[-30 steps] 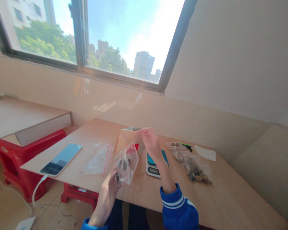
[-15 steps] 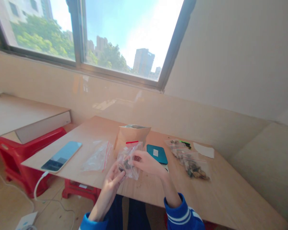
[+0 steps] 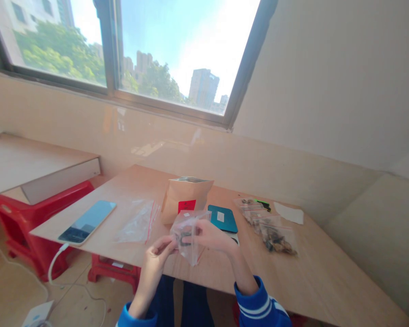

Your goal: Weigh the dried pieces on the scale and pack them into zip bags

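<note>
Over the table's front edge I hold a clear zip bag (image 3: 195, 249) with some dark pieces inside. My left hand (image 3: 159, 252) pinches its left side, fingers closed on the plastic. My right hand (image 3: 209, 235) grips the bag from the right, fingers bent and partly seen through the film; whether they are inside it I cannot tell. Just behind the bag stands a brown paper pouch (image 3: 170, 200) with an open top and a red label. A teal flat device (image 3: 228, 222), perhaps a small scale, lies beside my right hand.
Flat empty zip bags (image 3: 134, 225) and a phone (image 3: 88, 222) on a white cable (image 3: 54, 261) lie to the left. Several filled zip bags (image 3: 277, 236) and a white paper piece (image 3: 289, 213) lie to the right. Red stools (image 3: 114, 272) stand below.
The zip bag has turned and dropped slightly, uncovering more of the pouch's red label. My left hand has shifted on its edge; my right hand has moved a little lower.
</note>
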`<state>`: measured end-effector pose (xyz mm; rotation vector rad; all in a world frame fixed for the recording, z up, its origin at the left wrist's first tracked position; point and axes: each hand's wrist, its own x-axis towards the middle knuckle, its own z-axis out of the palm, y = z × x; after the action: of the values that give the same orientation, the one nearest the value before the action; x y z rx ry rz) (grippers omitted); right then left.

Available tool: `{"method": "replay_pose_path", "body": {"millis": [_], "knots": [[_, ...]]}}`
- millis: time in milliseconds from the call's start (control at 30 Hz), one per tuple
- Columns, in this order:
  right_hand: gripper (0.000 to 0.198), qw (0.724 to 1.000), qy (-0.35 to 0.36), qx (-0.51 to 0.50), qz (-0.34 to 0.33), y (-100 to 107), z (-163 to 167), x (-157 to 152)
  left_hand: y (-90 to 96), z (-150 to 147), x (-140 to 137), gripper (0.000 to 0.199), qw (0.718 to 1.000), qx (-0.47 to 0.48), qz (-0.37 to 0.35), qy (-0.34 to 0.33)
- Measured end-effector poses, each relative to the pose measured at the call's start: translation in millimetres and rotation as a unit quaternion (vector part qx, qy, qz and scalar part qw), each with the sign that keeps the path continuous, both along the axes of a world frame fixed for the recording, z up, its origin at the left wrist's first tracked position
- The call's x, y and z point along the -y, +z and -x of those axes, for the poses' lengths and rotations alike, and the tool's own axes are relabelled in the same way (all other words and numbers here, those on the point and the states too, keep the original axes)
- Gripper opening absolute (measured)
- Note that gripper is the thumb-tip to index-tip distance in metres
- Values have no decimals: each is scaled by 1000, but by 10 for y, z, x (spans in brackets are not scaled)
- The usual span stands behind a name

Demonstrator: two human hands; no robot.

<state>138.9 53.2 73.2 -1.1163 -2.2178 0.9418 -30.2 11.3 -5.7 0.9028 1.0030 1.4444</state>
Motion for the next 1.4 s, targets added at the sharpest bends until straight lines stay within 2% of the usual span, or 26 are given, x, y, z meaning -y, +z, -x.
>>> {"method": "replay_pose_path", "body": {"millis": [133, 233, 400, 567, 667, 767, 867, 1000, 1067, 1167, 1300, 1400], "knots": [[16, 999, 36, -9, 32, 53, 29, 31, 27, -1, -5, 41, 999, 26, 22, -20], [12, 1000, 24, -11, 8, 57, 18, 33, -4, 0, -5, 40, 999, 36, 18, -26], [8, 997, -32, -43, -57, 82, -74, 40, -45, 58, -14, 39, 998, 48, 27, -3], [3, 990, -82, -57, -104, 275, -229, 13, 17, 243, -34, 42, 997, 71, 41, 13], [11, 973, -155, -81, -153, 458, -257, -158, 38, 399, -52, 42, 994, 93, 42, 41], [21, 948, -226, -122, -188, 618, -184, -460, 39, 534, -61, 37, 992, 103, 35, 66], [17, 946, -230, -88, -213, 698, -78, -779, 40, 613, -55, 34, 991, 109, 33, 73], [10, 956, -172, 14, -237, 706, -28, -1031, 30, 653, -56, 35, 991, 104, 35, 76], [13, 959, -161, 22, -234, 706, -46, -1073, 10, 665, -72, 37, 991, 105, 37, 72], [25, 958, -181, 1, -221, 730, -87, -1073, -25, 672, -99, 38, 992, 108, 35, 56], [19, 947, -242, 19, -209, 771, -108, -1045, -40, 637, -101, 38, 992, 110, 35, 42], [11, 945, -246, 55, -207, 784, -95, -1042, -35, 598, -90, 39, 993, 105, 36, 35]]}}
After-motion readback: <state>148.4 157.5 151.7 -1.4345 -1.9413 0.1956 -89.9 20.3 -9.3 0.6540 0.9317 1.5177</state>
